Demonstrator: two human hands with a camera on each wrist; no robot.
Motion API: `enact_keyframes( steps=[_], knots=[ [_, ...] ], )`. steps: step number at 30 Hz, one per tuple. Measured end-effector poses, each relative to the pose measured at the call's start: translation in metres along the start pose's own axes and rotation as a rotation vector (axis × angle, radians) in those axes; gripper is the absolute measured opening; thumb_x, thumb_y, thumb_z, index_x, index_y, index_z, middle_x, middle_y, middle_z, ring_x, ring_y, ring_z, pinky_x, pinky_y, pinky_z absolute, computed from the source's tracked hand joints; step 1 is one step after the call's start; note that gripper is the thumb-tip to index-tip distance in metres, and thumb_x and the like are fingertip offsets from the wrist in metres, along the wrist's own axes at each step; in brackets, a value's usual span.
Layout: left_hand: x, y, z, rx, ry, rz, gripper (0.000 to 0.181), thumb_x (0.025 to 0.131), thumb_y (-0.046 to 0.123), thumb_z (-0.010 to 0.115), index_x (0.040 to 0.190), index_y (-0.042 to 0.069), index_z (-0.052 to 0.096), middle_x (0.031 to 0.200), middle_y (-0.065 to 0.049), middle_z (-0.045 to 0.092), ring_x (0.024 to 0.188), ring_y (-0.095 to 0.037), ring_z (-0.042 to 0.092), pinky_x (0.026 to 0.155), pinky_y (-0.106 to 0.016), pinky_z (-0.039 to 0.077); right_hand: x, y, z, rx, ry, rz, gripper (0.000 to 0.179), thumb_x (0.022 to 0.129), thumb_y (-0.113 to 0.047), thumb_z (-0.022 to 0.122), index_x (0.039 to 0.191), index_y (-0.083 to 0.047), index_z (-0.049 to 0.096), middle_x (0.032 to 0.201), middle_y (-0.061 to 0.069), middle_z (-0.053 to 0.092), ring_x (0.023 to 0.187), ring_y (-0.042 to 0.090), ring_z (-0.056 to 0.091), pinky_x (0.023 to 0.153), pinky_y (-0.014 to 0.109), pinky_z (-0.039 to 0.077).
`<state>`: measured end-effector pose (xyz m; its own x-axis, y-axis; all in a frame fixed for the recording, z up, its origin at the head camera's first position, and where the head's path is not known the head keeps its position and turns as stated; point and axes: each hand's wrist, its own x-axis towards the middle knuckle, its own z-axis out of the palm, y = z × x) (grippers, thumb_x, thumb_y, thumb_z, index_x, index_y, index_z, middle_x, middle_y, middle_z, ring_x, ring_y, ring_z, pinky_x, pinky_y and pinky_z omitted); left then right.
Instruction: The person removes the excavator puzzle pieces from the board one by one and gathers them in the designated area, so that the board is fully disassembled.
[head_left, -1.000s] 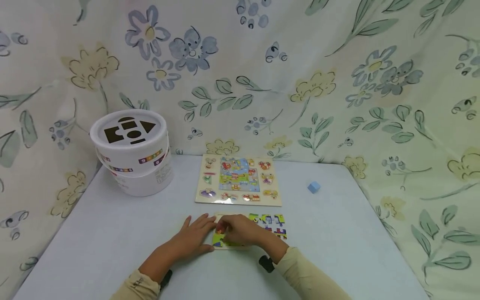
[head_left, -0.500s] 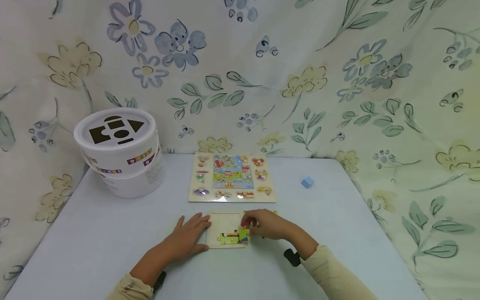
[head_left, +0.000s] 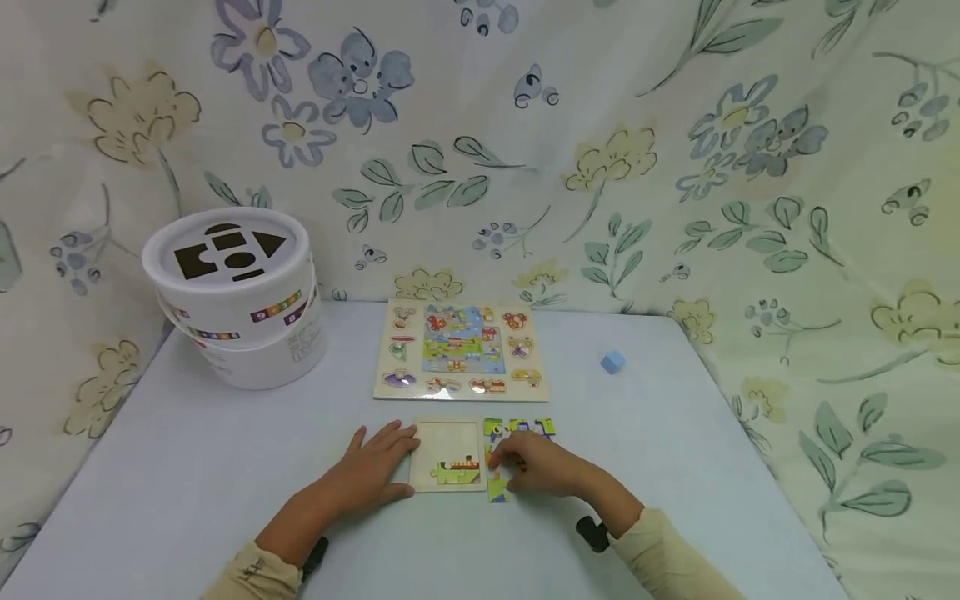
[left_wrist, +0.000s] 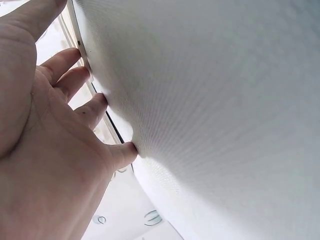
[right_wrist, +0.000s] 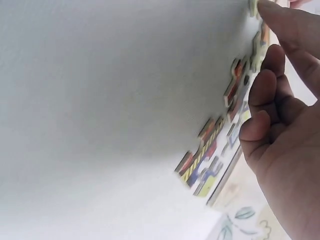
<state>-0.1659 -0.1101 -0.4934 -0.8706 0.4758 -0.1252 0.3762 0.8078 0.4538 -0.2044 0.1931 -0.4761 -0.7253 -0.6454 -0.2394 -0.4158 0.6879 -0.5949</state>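
Note:
A small wooden puzzle tray [head_left: 448, 440] lies on the table, with joined green pieces [head_left: 454, 476] in its lower right part. My left hand [head_left: 365, 469] rests flat against the tray's left edge, fingers spread; in the left wrist view the fingertips [left_wrist: 131, 150] touch down along that edge. My right hand [head_left: 546, 464] is just right of the tray, thumb and forefinger pinching a green and blue puzzle piece [head_left: 498, 491] low at the table. Its other fingers curl inward, above several loose puzzle pieces [right_wrist: 202, 152] that the hand partly hides in the head view.
Behind the tray lies a larger wooden puzzle board [head_left: 462, 390] with pictured pieces. A white lidded bucket [head_left: 236, 312] with shape cut-outs stands at the back left. A small blue cube [head_left: 612, 362] sits at the back right, before a flowered cloth [head_left: 675, 267].
My right hand has moved right from over the tray's left part, carrying the green and blue puzzle piece out past the tray's right edge. The left hand keeps its place at the tray.

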Motion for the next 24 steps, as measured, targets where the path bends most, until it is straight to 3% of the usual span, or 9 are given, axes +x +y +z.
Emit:
enact_keyframes(
  steps=[3,8,15,24],
  knots=[
    [-0.001,0.001,-0.002,0.003,-0.001,-0.004,0.066,0.086,0.04,0.072,0.14,0.011,0.048,0.154,-0.006,0.038,0.147,-0.032,0.022,0.113,-0.068,0.01,0.006,-0.007,0.002,-0.013,0.031,-0.036,0.022,0.087,-0.013,0.072,0.107,-0.018,0.068,0.1,-0.01,0.062,0.089,0.008,0.053,0.079,0.024,0.047],
    [-0.001,0.002,-0.001,-0.005,0.011,-0.001,0.065,0.086,0.038,0.072,0.139,0.01,0.049,0.153,-0.006,0.039,0.146,-0.032,0.023,0.113,-0.067,0.011,0.025,-0.027,0.007,-0.135,0.057,-0.106,0.024,0.09,-0.018,0.069,0.115,-0.019,0.069,0.104,-0.01,0.063,0.094,0.007,0.054,0.084,0.025,0.047],
    [0.0,0.001,0.003,-0.011,0.006,-0.002,0.065,0.085,0.039,0.073,0.139,0.011,0.049,0.153,-0.005,0.039,0.146,-0.031,0.024,0.113,-0.068,0.011,0.041,-0.042,0.014,-0.243,0.005,-0.073,0.023,0.089,-0.021,0.071,0.111,-0.027,0.072,0.111,-0.013,0.061,0.099,0.005,0.051,0.087,0.025,0.045],
    [-0.001,-0.005,0.004,0.003,0.018,0.012,0.066,0.086,0.04,0.072,0.14,0.012,0.048,0.154,-0.005,0.038,0.147,-0.031,0.023,0.113,-0.067,0.011,0.045,-0.044,0.015,-0.232,-0.024,-0.047,0.018,0.089,-0.019,0.072,0.105,-0.026,0.071,0.107,-0.013,0.058,0.095,0.004,0.048,0.085,0.023,0.045]
  ],
)
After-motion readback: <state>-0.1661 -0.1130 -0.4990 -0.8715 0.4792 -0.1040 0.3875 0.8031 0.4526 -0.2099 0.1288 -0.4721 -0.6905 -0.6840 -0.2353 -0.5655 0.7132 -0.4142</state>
